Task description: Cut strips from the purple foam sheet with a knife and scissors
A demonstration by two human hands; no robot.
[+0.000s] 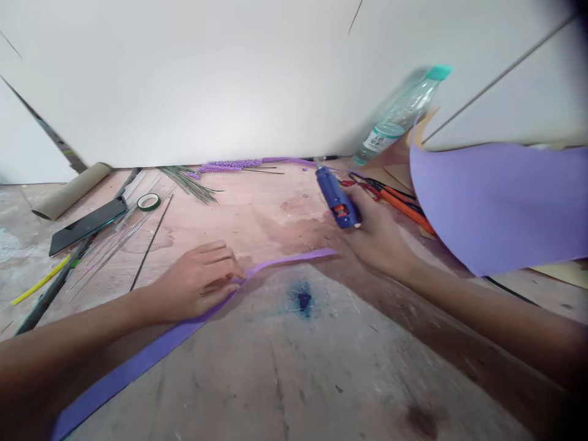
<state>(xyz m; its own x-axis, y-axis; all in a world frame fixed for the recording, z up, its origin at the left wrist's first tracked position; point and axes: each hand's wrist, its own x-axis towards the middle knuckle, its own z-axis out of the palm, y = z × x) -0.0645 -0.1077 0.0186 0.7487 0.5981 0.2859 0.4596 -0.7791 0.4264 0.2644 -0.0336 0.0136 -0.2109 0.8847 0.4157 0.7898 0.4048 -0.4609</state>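
1. A long purple foam strip (193, 327) is laid across the worn wooden tabletop (294, 367), running from the lower left edge of the view up toward the middle, where its far end lifts slightly.
2. The strip is pressed down by the left hand (197, 282), which lies palm-down with the fingers extended and loosely together; nothing is gripped by it.
3. A blue hot glue gun (337, 197) is grasped by the right hand (379, 236), with the fingers wrapped around the handle and the nozzle pointed away toward the wall.
4. The glue gun is held just beyond the far end of the strip, apart from it.
5. A large purple foam sheet (500, 202) is seen curving up at the right, and orange-handled scissors (395, 199) are lying just beside the right hand, partly under the sheet.
6. A clear plastic bottle with a teal cap (402, 113) is leaned against the white wall (206, 79).
7. At the left, a roll of green floral tape (149, 201), a dark phone (87, 225), a cardboard tube (71, 191), thin wire stems (114, 242) and a yellow stick (40, 282) are spread on the table.
8. A purple beaded sprig (229, 165) is placed along the foot of the wall.
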